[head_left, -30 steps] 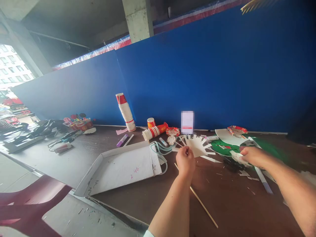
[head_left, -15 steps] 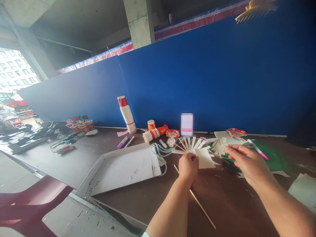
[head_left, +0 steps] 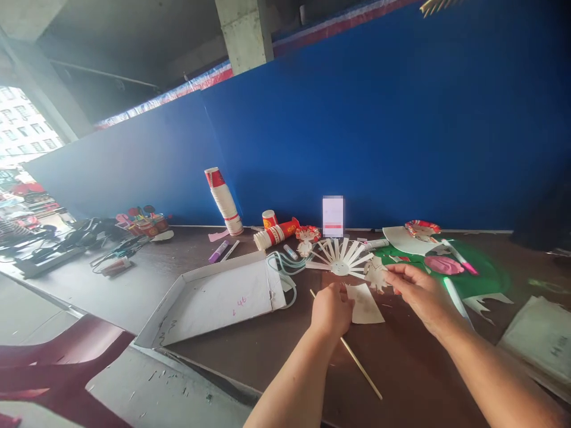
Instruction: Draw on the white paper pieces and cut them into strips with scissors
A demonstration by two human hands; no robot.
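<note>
My left hand [head_left: 332, 310] is closed on the left edge of a pale paper piece [head_left: 366, 304], close above the brown table. Pinched in my right hand [head_left: 414, 292] is a paper cutout [head_left: 375, 273] with a jagged outline. Just behind both hands lies a cut paper cup [head_left: 340, 267], its white strips fanned out from a round base. A thin wooden stick [head_left: 361, 365] lies on the table, its upper part passing behind my left hand. Another paper cutout [head_left: 305, 247] rests on the table to the left of the fanned cup.
An open white box [head_left: 218, 297] lies left of my hands. Behind it are stacked paper cups [head_left: 225, 205] and a toppled stack [head_left: 276, 235]. A green mat [head_left: 486, 270] with markers [head_left: 459, 257] is at the right. A blue partition [head_left: 357, 131] closes off the back.
My right hand has moved left with the jagged cutout, nearer the fanned cup. My left hand and its paper piece are lower. The green mat's contents are more exposed.
</note>
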